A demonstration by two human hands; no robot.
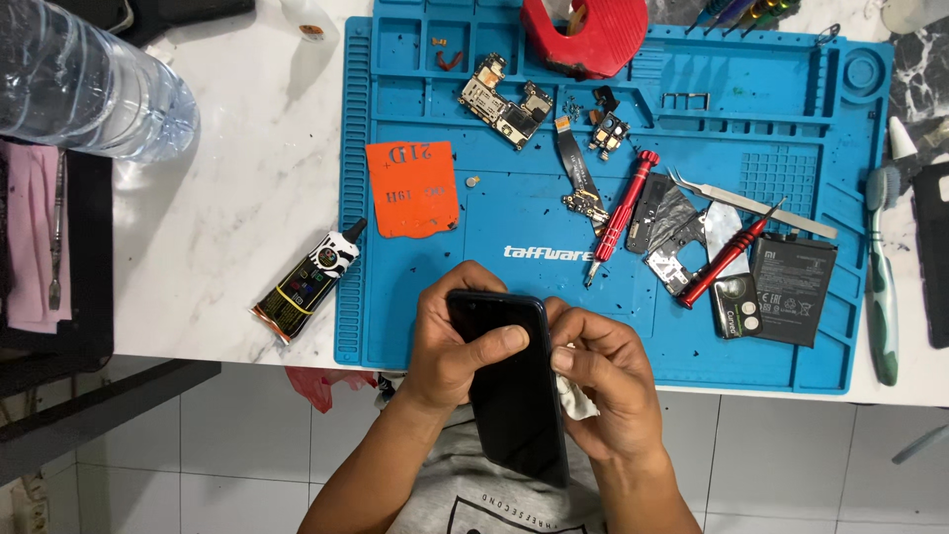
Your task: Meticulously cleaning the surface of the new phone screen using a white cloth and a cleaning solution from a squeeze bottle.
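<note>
While left hand [450,341] grips dark phone [509,381] w/ thumb across its face, right hand [608,386] pinches white cloth [573,394] at phone's edge; long axis near-vertical, top toward blue mat [791,99], over table edge.

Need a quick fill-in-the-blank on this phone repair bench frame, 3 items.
1. The left hand grips a dark ____ by its edges.
2. The right hand presses a small white ____ against it.
3. The two red screwdrivers lie on a ____ work mat.

Missing words: phone; cloth; blue
</note>
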